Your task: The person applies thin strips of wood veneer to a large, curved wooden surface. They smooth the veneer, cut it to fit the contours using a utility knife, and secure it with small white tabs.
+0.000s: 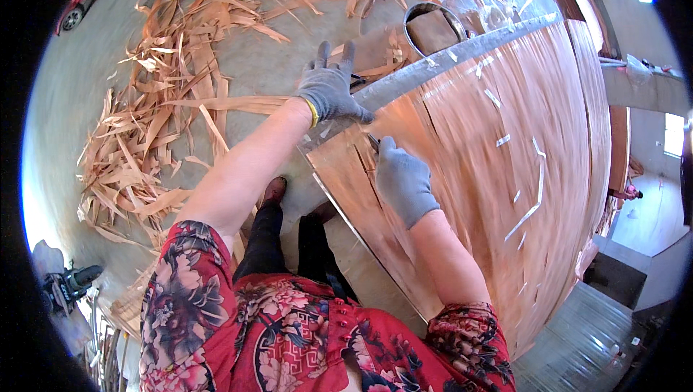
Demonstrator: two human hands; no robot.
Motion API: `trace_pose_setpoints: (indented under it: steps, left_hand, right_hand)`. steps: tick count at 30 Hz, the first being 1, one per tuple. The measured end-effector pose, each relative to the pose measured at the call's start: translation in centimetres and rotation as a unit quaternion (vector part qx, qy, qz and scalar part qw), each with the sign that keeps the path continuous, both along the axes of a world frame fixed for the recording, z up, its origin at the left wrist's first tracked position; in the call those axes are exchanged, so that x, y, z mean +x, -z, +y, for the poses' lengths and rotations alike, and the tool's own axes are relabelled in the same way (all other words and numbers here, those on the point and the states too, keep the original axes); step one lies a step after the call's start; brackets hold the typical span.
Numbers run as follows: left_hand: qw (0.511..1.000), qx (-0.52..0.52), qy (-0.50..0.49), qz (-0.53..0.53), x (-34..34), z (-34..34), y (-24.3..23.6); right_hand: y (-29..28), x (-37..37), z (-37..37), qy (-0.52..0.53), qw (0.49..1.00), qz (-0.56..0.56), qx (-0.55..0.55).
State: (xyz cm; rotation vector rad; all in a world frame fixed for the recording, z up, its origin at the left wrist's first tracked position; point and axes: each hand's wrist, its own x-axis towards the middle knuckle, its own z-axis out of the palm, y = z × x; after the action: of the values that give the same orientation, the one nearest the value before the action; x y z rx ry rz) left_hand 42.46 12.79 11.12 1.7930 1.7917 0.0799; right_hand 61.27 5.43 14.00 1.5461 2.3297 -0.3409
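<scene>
Right hand (404, 183), gloved, closed around a small knife (372, 141), blade on the veneer sheet (491, 175) against the metal straightedge (447, 60). Left hand (328, 89) flat, pinning the straightedge. Trimming cut looks underway; next calls for steady pressure along the edge. Offcut strips (166, 96) on the floor beyond.

You're in a veneer workshop: thin wood sheets (505, 175) stacked on the bench, offcut strips (166, 103) littering the concrete floor (267, 60).
</scene>
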Motion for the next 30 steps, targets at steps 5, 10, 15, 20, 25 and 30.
trace_pose_setpoints:
  steps: [5, 10, 15, 20, 25, 30]
  left_hand:
    - [0.999, 0.036, 0.000, 0.007, 0.0, -0.2, 0.5]
    - [0.985, 0.157, -0.065, 0.027, 1.7, -2.4, -0.2]
    - [0.894, 0.438, 0.025, -0.091, 7.5, -5.9, 0.4]
    - [0.943, 0.310, 0.110, 0.050, 9.6, -6.4, 3.5]
    - [0.931, 0.325, 0.138, 0.096, 10.0, -5.9, 3.4]
    - [0.935, 0.298, 0.156, 0.117, 9.9, -5.7, 2.5]
  right_hand:
    - [-0.8, 3.3, -3.0, 0.050, 0.998, -0.010, -0.028]
    - [-1.1, 5.6, -4.6, 0.075, 0.996, 0.004, -0.043]
    - [-1.1, 6.2, -4.6, 0.086, 0.995, 0.030, -0.048]
    - [-1.7, 6.5, -4.5, 0.097, 0.992, 0.051, -0.069]
    - [-2.0, 9.5, -5.6, 0.083, 0.992, 0.059, -0.075]
    - [-2.3, 13.6, -6.6, 0.054, 0.995, 0.051, -0.061]
